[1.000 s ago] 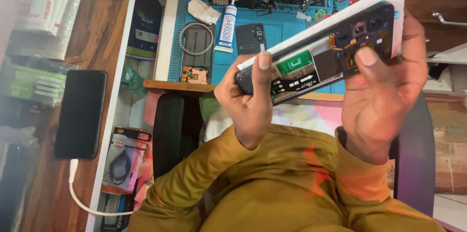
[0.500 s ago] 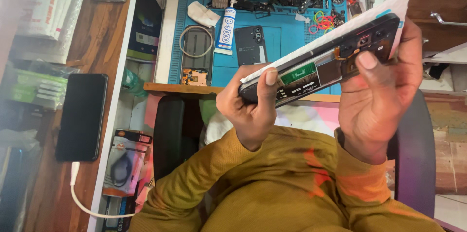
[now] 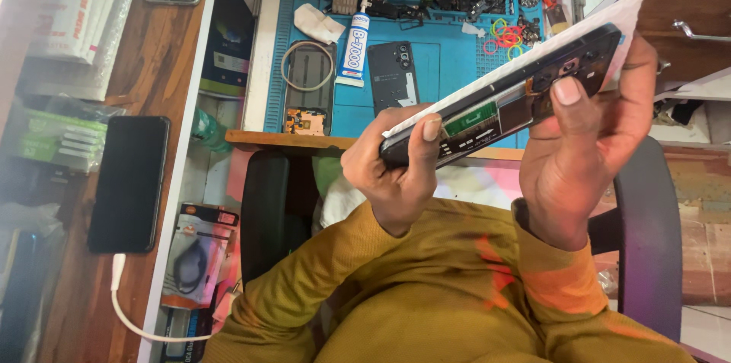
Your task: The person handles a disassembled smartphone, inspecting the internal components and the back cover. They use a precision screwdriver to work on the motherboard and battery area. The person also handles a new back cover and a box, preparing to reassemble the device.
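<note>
Both my hands hold an opened smartphone with its back cover off, so a green circuit board and dark inner parts show. It is tilted, lower at the left and higher at the right, with a white sheet lying against its far side. My left hand grips the lower left end, thumb pressed on the edge. At the upper right end my right hand wraps around the phone, its thumb resting on the camera area.
A blue work mat on the desk carries a white glue tube, a black phone back cover, a phone frame, coloured rubber bands and small parts. A black phone on a white cable lies on the wooden surface at left.
The opened phone has turned more edge-on towards me and shifted slightly, both hands staying on it.
</note>
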